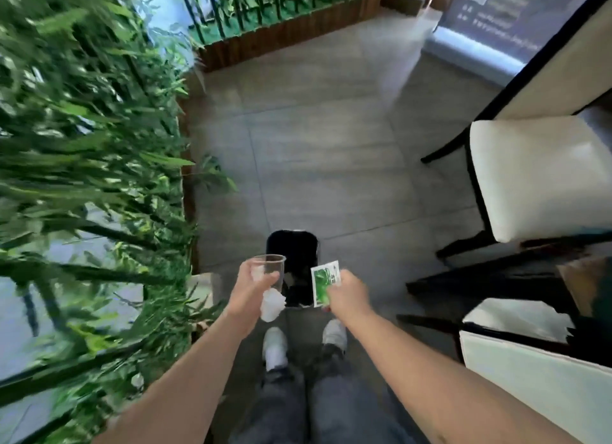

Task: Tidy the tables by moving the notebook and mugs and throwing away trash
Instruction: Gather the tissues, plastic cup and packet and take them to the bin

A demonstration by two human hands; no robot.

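A black trash bin stands open on the floor just in front of my feet. My left hand holds a clear plastic cup upright at the bin's left rim, with a crumpled white tissue pinched under the same fingers. At the bin's right rim, my right hand grips a green and white packet by its lower corner. Both hands hover over the near half of the bin's dark opening. A pale scrap lies inside the bin.
Dense green bamboo plants in a wooden planter fill the left side. Cream-cushioned chairs with black frames stand to the right, another closer to me. Grey tiled floor stretches ahead.
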